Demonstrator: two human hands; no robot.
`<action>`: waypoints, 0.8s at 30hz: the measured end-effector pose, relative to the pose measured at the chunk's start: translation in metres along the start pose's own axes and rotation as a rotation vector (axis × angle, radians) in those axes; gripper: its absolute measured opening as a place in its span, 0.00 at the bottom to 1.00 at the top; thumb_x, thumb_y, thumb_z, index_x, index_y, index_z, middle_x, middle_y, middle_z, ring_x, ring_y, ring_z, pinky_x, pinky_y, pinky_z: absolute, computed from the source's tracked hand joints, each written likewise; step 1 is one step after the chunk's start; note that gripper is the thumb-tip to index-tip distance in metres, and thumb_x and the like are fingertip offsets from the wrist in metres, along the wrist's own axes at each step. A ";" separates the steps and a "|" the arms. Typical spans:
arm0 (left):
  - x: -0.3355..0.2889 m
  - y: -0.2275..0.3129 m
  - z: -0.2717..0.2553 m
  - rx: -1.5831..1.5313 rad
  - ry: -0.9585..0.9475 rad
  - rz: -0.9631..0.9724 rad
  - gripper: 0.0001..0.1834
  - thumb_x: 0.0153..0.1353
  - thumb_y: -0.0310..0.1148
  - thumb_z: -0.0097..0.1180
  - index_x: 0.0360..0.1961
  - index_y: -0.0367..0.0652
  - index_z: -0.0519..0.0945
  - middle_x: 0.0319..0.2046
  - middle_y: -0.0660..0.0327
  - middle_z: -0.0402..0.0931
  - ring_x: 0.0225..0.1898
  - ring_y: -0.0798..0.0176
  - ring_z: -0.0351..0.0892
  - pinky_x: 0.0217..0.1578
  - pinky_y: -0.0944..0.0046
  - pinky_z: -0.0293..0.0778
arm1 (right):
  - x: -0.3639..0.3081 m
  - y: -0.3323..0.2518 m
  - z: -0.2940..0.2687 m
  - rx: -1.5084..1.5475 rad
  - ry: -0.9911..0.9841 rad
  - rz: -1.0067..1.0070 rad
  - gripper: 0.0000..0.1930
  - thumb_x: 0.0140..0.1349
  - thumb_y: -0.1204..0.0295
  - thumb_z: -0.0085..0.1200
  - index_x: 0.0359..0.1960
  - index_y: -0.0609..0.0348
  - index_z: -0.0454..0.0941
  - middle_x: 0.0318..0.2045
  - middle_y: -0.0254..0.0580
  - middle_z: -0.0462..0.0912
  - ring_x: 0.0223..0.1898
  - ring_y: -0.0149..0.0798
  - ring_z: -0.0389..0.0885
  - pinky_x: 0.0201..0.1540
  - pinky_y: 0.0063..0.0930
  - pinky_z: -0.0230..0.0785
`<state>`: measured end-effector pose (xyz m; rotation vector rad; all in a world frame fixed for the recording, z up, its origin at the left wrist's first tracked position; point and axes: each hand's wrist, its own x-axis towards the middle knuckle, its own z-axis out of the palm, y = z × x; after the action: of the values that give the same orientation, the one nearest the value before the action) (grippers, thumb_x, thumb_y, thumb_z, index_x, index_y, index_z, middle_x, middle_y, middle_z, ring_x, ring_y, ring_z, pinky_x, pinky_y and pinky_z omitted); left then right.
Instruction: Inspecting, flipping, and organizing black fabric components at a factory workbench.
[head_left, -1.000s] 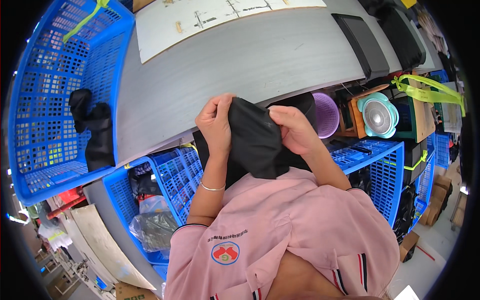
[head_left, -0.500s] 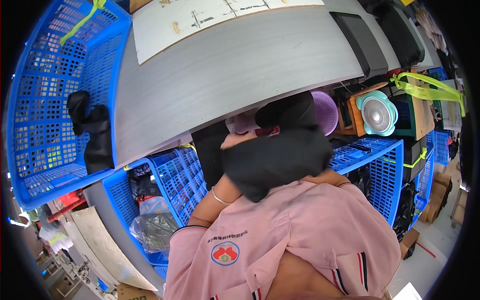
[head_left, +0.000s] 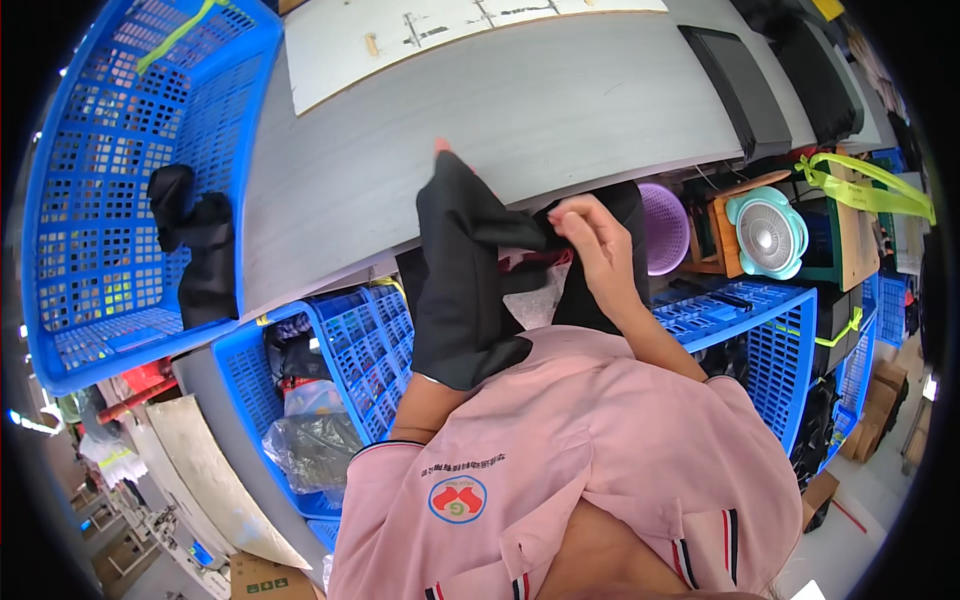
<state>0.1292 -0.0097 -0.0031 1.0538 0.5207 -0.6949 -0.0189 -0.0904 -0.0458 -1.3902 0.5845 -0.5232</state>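
A black fabric piece, shaped like a sleeve or tube, is drawn over my left hand and forearm. Only a fingertip of my left hand pokes out at its far end, above the table edge; the other fingers are hidden in the cloth. My right hand is closed in a pinch at the right-hand corner of the same fabric, which stretches between both hands. Below, over my lap, dark cloth and a bit of clear plastic show.
A grey table spans the front, with a white marked board and black flat pieces. A blue crate with black fabric stands left. More blue crates, a purple basket and a turquoise fan surround me.
The black fabric has gone from lying across both hands to covering my left forearm upright. My left hand has risen toward the table; my right hand has come out from behind the cloth.
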 end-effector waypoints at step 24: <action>-0.030 -0.027 -0.055 0.356 -0.949 0.227 0.23 0.71 0.31 0.46 0.66 0.43 0.65 0.68 0.53 0.61 0.69 0.55 0.60 0.67 0.53 0.59 | 0.034 -0.052 -0.001 -0.131 -0.001 -0.299 0.18 0.64 0.72 0.56 0.55 0.63 0.75 0.48 0.46 0.81 0.48 0.37 0.81 0.55 0.30 0.69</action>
<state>0.0857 0.0397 -0.0210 0.9570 -0.5500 -1.0030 0.0062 -0.1196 0.0030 -1.6140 0.4167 -0.7330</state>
